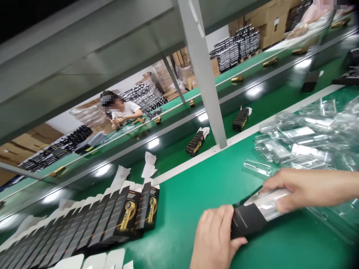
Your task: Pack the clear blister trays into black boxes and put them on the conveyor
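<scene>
My left hand (214, 233) is closed around one end of a black cardboard box (248, 221) lying tilted over the green table. At the box's other end, my right hand (288, 188) grips a clear plastic tray (270, 205), which sits partly inside the box's open end. How deep it reaches inside is hidden. Behind my right hand lies a loose pile of clear plastic trays (308, 145), with a single clear tray (257, 168) at its near left edge.
A long row of black boxes (112, 213) with open white flaps stands at left. Printed boxes (195, 142) lie on the dark green conveyor (174, 157) beyond a grey post (206, 74). A co-worker (123, 110) sits across; another person's arm (305, 24) shows at upper right.
</scene>
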Action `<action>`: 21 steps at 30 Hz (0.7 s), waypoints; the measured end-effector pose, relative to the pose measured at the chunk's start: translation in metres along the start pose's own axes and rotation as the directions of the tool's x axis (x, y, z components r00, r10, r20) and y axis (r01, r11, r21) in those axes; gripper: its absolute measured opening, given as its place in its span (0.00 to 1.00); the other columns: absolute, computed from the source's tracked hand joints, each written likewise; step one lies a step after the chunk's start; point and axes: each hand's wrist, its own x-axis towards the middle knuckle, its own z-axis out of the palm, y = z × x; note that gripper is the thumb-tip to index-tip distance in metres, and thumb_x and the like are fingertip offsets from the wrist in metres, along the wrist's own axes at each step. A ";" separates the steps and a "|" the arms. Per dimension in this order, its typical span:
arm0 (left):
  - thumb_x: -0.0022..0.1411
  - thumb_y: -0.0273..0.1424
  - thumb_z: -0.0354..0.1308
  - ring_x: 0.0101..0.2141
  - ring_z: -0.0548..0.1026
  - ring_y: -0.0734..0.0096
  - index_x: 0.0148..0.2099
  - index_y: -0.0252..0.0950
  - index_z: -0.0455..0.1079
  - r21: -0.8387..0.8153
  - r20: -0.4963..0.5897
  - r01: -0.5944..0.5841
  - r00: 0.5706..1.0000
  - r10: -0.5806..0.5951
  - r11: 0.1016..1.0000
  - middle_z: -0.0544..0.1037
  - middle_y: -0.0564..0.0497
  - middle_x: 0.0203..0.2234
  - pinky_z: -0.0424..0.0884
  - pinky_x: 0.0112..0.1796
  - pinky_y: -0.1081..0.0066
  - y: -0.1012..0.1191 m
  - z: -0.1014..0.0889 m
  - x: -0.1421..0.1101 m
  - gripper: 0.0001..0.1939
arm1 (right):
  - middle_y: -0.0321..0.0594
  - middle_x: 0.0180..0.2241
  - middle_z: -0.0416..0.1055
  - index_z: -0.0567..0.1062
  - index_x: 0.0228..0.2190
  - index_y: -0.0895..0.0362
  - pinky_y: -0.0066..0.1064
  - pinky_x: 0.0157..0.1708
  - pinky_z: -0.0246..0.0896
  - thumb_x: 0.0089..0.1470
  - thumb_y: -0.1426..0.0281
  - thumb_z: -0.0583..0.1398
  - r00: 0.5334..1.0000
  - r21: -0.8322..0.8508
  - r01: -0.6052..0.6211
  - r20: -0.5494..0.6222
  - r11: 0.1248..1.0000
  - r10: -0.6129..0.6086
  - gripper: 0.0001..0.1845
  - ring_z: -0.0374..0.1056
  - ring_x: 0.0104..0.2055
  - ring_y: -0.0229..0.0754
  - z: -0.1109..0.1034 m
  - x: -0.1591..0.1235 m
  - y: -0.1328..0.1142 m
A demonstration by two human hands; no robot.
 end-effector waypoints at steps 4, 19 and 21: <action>0.68 0.48 0.40 0.37 0.79 0.64 0.52 0.28 0.65 0.007 -0.040 -0.034 0.999 0.034 0.999 0.80 0.43 0.39 0.74 0.37 0.64 0.003 0.001 0.005 0.29 | 0.32 0.30 0.75 0.79 0.38 0.54 0.23 0.24 0.52 0.46 0.67 0.63 0.999 0.035 0.028 0.030 0.999 -0.029 0.14 0.66 0.30 0.37 0.021 0.015 -0.006; 0.66 0.39 0.52 0.48 0.73 0.59 0.59 0.35 0.59 0.042 0.088 0.281 0.955 -0.284 0.959 0.75 0.44 0.48 0.64 0.54 0.56 -0.061 -0.009 0.017 0.23 | 0.36 0.57 0.65 0.57 0.61 0.37 0.32 0.43 0.63 0.57 0.58 0.57 0.895 -0.059 0.054 -0.441 0.997 -0.075 0.31 0.68 0.49 0.44 -0.016 0.013 0.024; 0.65 0.39 0.52 0.50 0.71 0.56 0.59 0.37 0.60 0.104 0.110 0.501 0.853 -0.511 0.859 0.73 0.43 0.51 0.64 0.53 0.55 -0.113 -0.011 0.030 0.22 | 0.42 0.57 0.65 0.63 0.59 0.40 0.39 0.44 0.63 0.59 0.51 0.54 0.734 -0.356 -0.030 -0.643 0.934 -0.221 0.28 0.67 0.51 0.50 -0.028 0.030 0.055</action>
